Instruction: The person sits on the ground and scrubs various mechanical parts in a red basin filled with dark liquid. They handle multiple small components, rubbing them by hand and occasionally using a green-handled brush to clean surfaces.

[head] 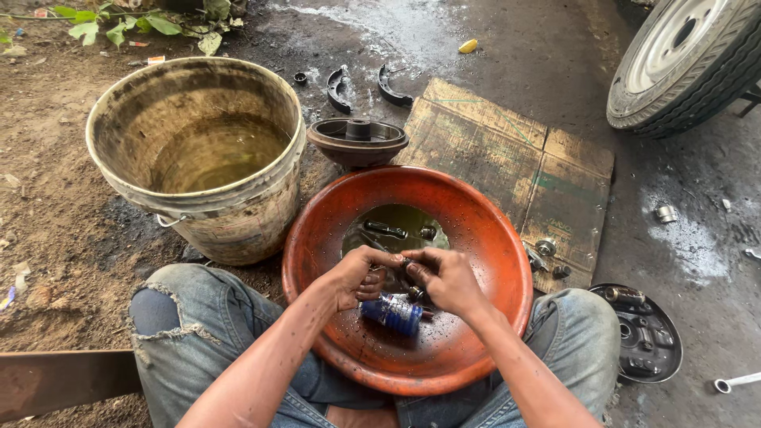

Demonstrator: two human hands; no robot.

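The person sat low on the ground with a wide, round orange-red plastic basin point(483, 238) between knees clad in torn blue jeans point(182, 317). Over the middle of the basin both hands met: the left hand point(358, 273) was curled nearly closed and the right hand point(448, 277) had its fingers pinched together, and between them they gripped a small dark metal part point(407, 264), too small and too covered to tell its shape. Just under the hands, on the near slope of the basin, lay a blue bristled brush point(392, 311), touching the wet plastic. A pool of murky greenish liquid point(396, 226) sat at the far side of the basin's bottom, with a few dark metal pieces in it. To the far left stood a dirty cream plastic bucket point(238, 214) partly filled with cloudy water. Just beyond the basin rested a round dark brake drum point(357, 141), and farther off two curved black brake shoes point(361, 87) lay on the wet ground. A flattened brown cardboard sheet point(507, 158) lay to the right, a round black backing plate point(644, 333) near the right knee, and a vehicle wheel point(686, 55) at the far right.
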